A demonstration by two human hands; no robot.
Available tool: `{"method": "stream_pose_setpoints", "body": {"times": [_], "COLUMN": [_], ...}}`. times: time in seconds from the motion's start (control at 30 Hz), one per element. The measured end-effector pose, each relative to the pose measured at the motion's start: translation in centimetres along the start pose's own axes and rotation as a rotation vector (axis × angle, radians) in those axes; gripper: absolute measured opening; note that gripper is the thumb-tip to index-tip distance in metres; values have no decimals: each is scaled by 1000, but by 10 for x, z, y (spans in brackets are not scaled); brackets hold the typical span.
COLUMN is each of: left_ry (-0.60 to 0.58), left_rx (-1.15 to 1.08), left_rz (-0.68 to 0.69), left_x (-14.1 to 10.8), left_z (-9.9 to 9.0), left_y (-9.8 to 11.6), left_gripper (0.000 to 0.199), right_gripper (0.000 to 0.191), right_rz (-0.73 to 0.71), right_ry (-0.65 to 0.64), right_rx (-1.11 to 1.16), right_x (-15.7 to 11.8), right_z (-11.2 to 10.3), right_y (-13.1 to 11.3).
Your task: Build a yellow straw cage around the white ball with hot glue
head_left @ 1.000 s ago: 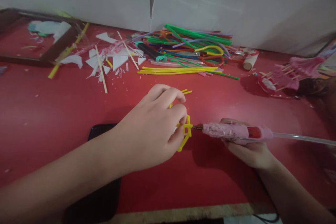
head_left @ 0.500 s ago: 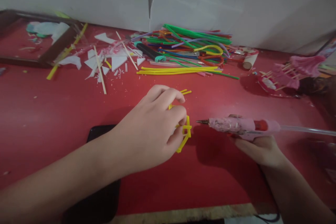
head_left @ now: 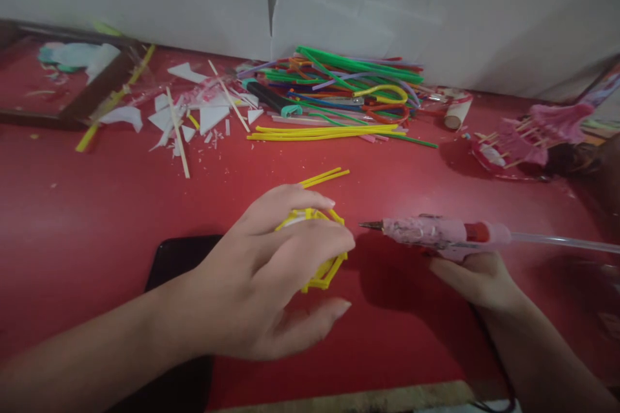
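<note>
My left hand [head_left: 261, 277] is over a small yellow framework [head_left: 317, 284] of short stick pieces, its thumb and fingers spread apart. Much of the framework is hidden beneath the fingers. In my right hand [head_left: 484, 281] is a pink hot glue gun [head_left: 426, 230]; its metal nozzle points left toward the framework, with a gap between them. A clear glue stick [head_left: 557, 240] juts from the gun's rear. Just beyond my left fingers lie two short yellow strips [head_left: 324, 177].
A black phone-like slab [head_left: 169, 264] is under my left forearm. Behind are yellow strips [head_left: 324, 134], coloured pipe cleaners [head_left: 358, 68], a black-and-teal cutter [head_left: 271, 98] and white scraps [head_left: 213, 117]. A dark frame [head_left: 92, 93] lies left; a pink stick-and-paper model [head_left: 537, 139] stands right.
My left hand has shifted down and left, its thumb and fingers opening from their grip on the yellow framework, which now shows more of its shape. The glue gun is nearly still.
</note>
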State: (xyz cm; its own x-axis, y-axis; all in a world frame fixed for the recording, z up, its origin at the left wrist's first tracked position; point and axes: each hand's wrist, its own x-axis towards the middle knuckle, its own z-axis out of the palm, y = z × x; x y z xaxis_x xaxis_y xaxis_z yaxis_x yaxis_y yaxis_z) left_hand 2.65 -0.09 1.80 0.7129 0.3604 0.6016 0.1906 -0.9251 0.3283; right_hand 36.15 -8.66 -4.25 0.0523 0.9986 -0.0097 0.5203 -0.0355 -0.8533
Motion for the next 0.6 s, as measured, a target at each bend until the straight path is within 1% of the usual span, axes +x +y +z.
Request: {"method": "stream_pose_setpoints", "body": {"times": [0.03, 0.07, 0.13, 0.23, 0.37, 0.43, 0.6], "left_ry": [34, 26, 38, -10, -53, -69, -119], "left_rx": [7, -7, -8, 21, 50, 63, 65], "left_rz": [-17, -46, -20, -65, -58, -50, -61], "left_x": [-5, -9, -15, -16, -11, -9, -6], "left_z": [2, 3, 7, 9, 6, 4, 2], "left_y": [-1, -2, -3, -4, -2, -2, -2], "left_gripper": [48, 53, 58, 51, 46, 44, 43], "right_gripper": [28, 27, 23, 19, 30, 28, 17], "right_rz": [1, -6, -20, -39, -93, -109, -81], "right_ry": [-15, -32, -44, -28, -37, -46, -29], "right_rx": [-4, -12, -20, -25, -51, -57, -58], "right_x": [0, 0, 1, 3, 5, 6, 7], "right_z": [1, 1, 2, 3, 2, 2, 2], "right_y": [0, -1, -3, -6, -8, -10, -17]}}
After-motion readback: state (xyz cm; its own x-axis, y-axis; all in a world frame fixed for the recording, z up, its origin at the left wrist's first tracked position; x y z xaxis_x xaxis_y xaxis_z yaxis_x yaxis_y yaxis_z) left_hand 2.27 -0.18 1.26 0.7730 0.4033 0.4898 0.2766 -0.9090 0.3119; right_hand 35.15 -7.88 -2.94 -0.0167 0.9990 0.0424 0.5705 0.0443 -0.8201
